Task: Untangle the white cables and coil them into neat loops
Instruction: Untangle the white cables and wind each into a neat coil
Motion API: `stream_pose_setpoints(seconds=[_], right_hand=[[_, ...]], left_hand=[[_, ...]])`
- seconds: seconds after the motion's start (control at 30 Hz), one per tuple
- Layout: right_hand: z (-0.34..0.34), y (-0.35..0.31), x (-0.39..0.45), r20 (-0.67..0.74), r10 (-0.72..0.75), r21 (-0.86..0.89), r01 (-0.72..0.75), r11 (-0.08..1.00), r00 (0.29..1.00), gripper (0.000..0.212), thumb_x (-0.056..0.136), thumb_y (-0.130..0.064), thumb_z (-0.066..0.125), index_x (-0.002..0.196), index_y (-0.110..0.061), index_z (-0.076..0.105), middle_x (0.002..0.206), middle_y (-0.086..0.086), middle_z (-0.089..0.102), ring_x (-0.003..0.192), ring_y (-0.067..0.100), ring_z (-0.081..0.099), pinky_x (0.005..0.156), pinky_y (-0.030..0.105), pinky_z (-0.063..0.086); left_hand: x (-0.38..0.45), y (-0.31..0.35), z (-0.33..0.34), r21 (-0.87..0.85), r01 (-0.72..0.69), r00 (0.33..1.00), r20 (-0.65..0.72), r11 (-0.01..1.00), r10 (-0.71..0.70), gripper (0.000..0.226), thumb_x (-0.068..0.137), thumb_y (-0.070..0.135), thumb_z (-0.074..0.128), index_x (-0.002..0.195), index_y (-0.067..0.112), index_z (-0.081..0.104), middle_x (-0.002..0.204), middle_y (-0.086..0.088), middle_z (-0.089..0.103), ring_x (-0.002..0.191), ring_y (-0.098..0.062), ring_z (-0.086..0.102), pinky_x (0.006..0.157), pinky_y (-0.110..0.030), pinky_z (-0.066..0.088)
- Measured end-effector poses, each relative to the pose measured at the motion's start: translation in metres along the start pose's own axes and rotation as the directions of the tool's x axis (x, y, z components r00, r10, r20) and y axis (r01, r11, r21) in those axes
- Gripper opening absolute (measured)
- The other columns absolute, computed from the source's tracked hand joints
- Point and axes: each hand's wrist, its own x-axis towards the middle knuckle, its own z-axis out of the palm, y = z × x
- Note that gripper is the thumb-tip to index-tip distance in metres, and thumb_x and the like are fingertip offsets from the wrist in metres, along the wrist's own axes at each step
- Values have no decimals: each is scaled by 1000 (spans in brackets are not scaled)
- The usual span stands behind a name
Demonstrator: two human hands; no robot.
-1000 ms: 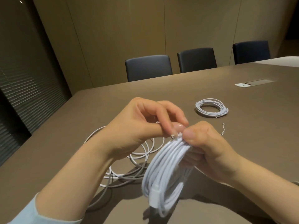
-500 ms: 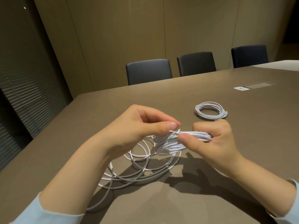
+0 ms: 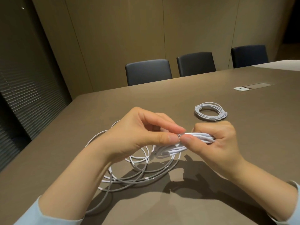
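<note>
The white cable bundle [image 3: 175, 144] is what I hold just above the brown table [image 3: 243, 159], a flat bunch of many turns lying almost level. My right hand [image 3: 215, 143] is closed around the right part of the bundle, with the thumb pressed on top of the strands. My left hand [image 3: 139, 135] meets the bundle at its left end, thumb and forefinger pinched narrow on something very small there; I cannot tell if it is a cable tip or a tie. Under the bundle and to its left, the loose cable [image 3: 129, 172] lies in wide tangled loops on the table, partly in shadow. Beyond the bundle, to the right, a finished coil [image 3: 210, 112] lies flat. Farther behind the bundle, three dark chairs [image 3: 148, 72] stand at the table's far edge.
</note>
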Motion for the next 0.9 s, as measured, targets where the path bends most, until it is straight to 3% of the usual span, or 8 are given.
stream_pose_setpoints(seconds=[0.13,0.33,0.47,0.57,0.63,0.77,0.83,0.9], right_hand=[[0,-1,0,-34,17,37,-16,999,999,67,85,-50,63,43,-3,40,49,-8,28,46,1,25,47,12,21],[2,0,2,-106,93,36,-89,995,990,46,80,-40,66,49,-27,36,48,-12,25,45,2,24,47,13,20],[4,1,1,-88,124,29,-122,992,988,54,81,-46,68,47,-25,32,49,-11,23,47,3,23,47,16,19],[5,-2,1,-54,168,51,-165,985,984,60,81,-61,62,46,-21,34,50,-9,24,48,3,23,47,17,19],[6,-4,3,-32,216,98,-212,972,976,56,78,-60,65,46,-24,37,48,-11,26,47,3,25,47,16,21],[5,-4,12,-41,377,265,-353,897,925,70,68,-63,70,49,-2,42,47,-3,30,45,9,30,48,26,28],[3,1,17,0,492,328,-465,822,871,63,65,-63,69,46,-9,43,45,-3,28,42,13,28,50,31,29],[1,6,21,123,587,409,-580,705,800,60,61,-71,70,45,-20,43,45,-5,28,42,14,27,52,33,27]], left_hand=[[-1,5,4,119,-52,996,-67,991,61,21,71,12,79,91,15,80,83,-4,70,77,-15,63,70,-23,50],[0,5,9,368,-115,980,-113,923,167,20,76,15,78,96,11,78,89,1,75,82,-18,67,71,-27,53],[0,5,9,464,-85,981,-117,882,155,12,80,18,76,91,21,79,82,9,75,78,-8,68,67,-14,46],[1,3,8,469,-64,979,-142,881,147,10,78,20,76,88,20,79,79,8,75,75,-8,68,64,-15,47],[2,4,5,434,-42,985,-131,900,108,16,77,23,76,92,17,79,82,5,76,80,-12,69,71,-23,54],[5,-3,-3,337,131,989,-108,932,-100,34,73,26,79,104,14,73,95,-3,75,91,-20,71,87,-39,56],[8,-12,-4,313,188,979,-138,931,-151,27,78,26,76,100,10,73,91,-10,75,88,-23,72,87,-44,56],[12,-19,-4,258,203,973,-163,945,-165,21,85,24,70,97,6,72,86,-12,75,82,-25,72,81,-40,59]])
